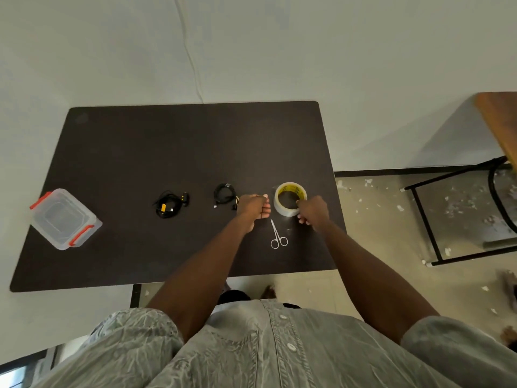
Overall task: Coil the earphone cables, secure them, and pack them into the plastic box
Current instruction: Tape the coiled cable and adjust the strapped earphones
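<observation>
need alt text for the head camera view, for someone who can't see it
A person's right hand grips a tape roll on a dark table while the left hand is curled just left of it. Scissors, two coiled earphone cables and a closed plastic box lie nearby.

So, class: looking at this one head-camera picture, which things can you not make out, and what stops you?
- Tape strip: the left hand is curled; whether tape runs from it to the tape roll is too thin to see.
- Right hand: its fingertips hide the roll's near side.
- Coiled earphones: any fastening is too small to see.
- Plastic box: contents unclear through the lid.
</observation>
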